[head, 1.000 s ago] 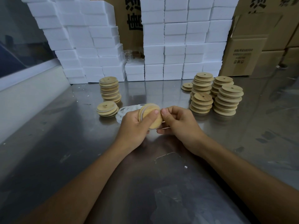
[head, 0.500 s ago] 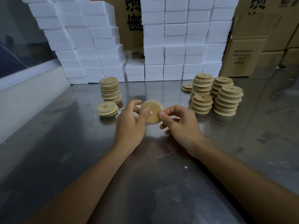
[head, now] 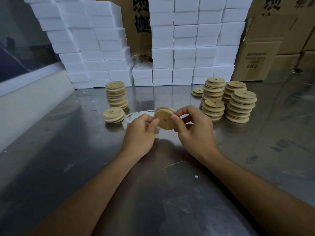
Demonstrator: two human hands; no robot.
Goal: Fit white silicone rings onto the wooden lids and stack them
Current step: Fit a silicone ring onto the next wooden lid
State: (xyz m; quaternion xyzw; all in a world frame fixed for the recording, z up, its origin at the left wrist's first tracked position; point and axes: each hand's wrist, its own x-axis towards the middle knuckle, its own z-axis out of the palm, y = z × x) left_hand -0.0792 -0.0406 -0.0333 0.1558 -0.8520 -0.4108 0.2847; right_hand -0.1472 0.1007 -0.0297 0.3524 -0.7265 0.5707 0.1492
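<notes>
- The wooden lid is held above the steel tabletop between both hands. A second ago it stood more on edge, low against the left palm; now its flat face with the small centre hole is turned toward the camera.
- A white silicone ring now shows along the upper rim of the lid, sitting in the groove. Whether it is seated all the way round I cannot tell, because the fingers hide the sides.
- The left hand pinches the left edge of the lid with thumb and fingers. The right hand pinches the right edge, with its fingers curled round it.
- I judge that the fitting of this lid is nearly finished, and what is left is to check the ring and stack the lid.
- The loose rings lie on the tabletop just behind the left hand. The short stack of ringed lids is near on the left, and the bare lid stacks stand to the right.
</notes>
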